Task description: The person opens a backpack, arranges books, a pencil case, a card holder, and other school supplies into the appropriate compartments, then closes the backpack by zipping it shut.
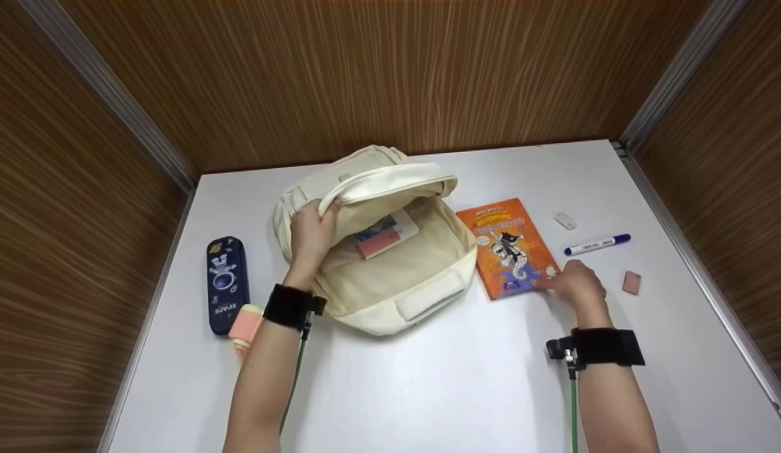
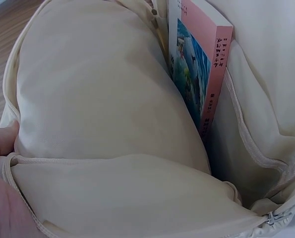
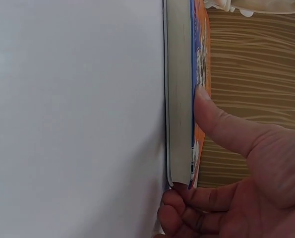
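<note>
A cream backpack [image 1: 390, 302] lies unzipped on the table, its mouth facing the near side. My left hand [image 1: 311, 233] grips the edge of its raised front flap, thumb [image 2: 7, 136] at the zipper rim in the left wrist view. Inside the bag sits a pink-and-white book [image 1: 387, 234] with a blue picture. Right of the bag lies an orange book [image 1: 510, 248] with a cartoon cover. My right hand [image 1: 576, 286] holds its near right corner, the thumb [image 3: 211, 111] on the cover and the other fingers curled at the side edge.
Beyond my right hand are a blue-capped marker [image 1: 596, 245], a white eraser-like piece [image 1: 564, 220] and a small pink block [image 1: 631, 282]. To the left lie a dark blue space-themed pencil case [image 1: 227, 283] and a pink-and-yellow item [image 1: 246, 324], partly behind my left forearm. Wood-grain panels [image 1: 390, 82] enclose the table.
</note>
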`<act>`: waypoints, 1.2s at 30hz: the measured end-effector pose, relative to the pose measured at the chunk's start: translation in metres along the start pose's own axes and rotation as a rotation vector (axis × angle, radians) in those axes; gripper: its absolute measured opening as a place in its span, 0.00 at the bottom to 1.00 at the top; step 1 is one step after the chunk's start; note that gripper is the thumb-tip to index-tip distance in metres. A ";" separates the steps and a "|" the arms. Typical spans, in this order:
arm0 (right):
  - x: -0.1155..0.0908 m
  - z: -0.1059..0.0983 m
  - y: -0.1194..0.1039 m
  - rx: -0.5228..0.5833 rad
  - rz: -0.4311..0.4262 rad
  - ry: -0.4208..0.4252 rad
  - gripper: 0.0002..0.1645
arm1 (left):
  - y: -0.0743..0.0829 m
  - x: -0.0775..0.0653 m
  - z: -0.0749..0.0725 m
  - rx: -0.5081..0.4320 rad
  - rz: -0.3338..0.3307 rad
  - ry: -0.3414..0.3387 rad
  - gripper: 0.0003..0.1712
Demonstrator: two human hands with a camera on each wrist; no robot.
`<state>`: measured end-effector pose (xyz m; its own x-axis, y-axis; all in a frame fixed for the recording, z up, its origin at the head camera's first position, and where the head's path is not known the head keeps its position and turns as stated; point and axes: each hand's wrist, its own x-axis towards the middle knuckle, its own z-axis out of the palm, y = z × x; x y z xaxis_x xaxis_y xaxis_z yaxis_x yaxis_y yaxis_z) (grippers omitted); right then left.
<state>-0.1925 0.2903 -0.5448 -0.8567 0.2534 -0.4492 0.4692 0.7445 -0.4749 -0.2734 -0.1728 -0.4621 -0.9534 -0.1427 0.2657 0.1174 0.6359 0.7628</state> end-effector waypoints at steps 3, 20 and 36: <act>0.003 -0.002 0.002 0.046 -0.007 -0.046 0.55 | 0.000 0.000 0.000 0.006 -0.006 -0.001 0.22; 0.008 -0.008 0.011 0.241 -0.015 -0.142 0.51 | 0.002 -0.001 0.000 -0.004 0.005 0.006 0.21; 0.004 -0.002 0.005 0.695 -0.150 -0.060 0.35 | 0.001 -0.002 0.001 -0.013 0.004 -0.001 0.21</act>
<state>-0.1940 0.2964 -0.5481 -0.9188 0.1294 -0.3729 0.3924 0.1974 -0.8984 -0.2716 -0.1710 -0.4628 -0.9533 -0.1388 0.2681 0.1252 0.6264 0.7694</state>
